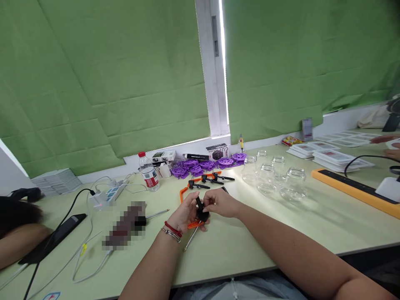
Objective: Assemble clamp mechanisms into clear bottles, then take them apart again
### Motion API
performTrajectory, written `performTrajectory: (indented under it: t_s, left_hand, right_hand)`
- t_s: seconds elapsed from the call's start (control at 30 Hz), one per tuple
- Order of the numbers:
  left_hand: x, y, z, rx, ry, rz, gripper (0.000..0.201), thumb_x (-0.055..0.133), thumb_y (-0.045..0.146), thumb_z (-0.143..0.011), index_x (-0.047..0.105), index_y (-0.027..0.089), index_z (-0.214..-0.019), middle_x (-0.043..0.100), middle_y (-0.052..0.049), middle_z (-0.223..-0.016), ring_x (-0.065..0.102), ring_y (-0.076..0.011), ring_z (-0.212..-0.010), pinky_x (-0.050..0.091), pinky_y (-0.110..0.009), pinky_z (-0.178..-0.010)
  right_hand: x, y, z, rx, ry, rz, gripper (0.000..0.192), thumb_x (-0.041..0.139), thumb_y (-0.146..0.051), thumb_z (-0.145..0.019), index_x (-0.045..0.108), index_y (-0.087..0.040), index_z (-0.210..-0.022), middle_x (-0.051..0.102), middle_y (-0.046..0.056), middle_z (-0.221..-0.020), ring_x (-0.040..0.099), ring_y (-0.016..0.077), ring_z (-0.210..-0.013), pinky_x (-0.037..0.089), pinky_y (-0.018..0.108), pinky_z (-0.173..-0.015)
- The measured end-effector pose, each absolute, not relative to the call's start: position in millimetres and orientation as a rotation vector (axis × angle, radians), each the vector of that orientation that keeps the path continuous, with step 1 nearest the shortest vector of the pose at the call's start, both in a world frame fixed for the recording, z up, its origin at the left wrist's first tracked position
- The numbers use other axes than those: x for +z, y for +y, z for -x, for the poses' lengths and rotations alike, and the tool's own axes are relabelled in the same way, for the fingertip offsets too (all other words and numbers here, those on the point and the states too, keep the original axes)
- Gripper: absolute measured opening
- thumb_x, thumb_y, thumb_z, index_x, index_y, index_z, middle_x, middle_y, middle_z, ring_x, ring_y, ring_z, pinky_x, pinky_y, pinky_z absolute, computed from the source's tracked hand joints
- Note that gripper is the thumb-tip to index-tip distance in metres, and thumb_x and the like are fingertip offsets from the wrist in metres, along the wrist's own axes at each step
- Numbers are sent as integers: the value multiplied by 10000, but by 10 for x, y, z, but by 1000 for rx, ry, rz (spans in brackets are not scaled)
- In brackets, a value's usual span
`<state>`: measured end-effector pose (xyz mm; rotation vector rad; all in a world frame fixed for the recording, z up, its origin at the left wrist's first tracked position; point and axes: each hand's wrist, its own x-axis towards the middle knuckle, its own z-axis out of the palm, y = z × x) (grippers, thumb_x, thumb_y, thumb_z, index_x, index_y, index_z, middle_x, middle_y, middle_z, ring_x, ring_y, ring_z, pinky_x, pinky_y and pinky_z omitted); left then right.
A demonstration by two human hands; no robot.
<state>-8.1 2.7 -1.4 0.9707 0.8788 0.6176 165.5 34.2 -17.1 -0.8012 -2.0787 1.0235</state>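
A small black part (202,213) sits between both hands above the table (250,233), over an orange frame (187,208). The left hand (186,213) cups it, fingers curled around it; the right hand (221,203) pinches its top.

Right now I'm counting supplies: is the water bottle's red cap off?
No, the red cap sits on top of the water bottle, which stands upright near the power strip.

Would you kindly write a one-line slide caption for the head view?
Left hand and right hand hold a small black part over an orange frame, purple discs and glass jars behind.
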Motion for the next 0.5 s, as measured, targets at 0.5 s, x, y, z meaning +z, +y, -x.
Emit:
performTrajectory:
  t_s: [0.5]
  left_hand:
    - [67, -85, 86, 1492, 1142, -1713, 627, 296, 679, -824, 470, 231, -1227, 411, -93, -1272, 397, -234, -1196, 284, -383, -1059]
  right_hand:
    - [-32, 154, -1572, 2013, -1480, 494, 652, 341, -685, -829, 620, -100, -897, 681, 110, -763, 630, 154, -547, 458, 254, -470]
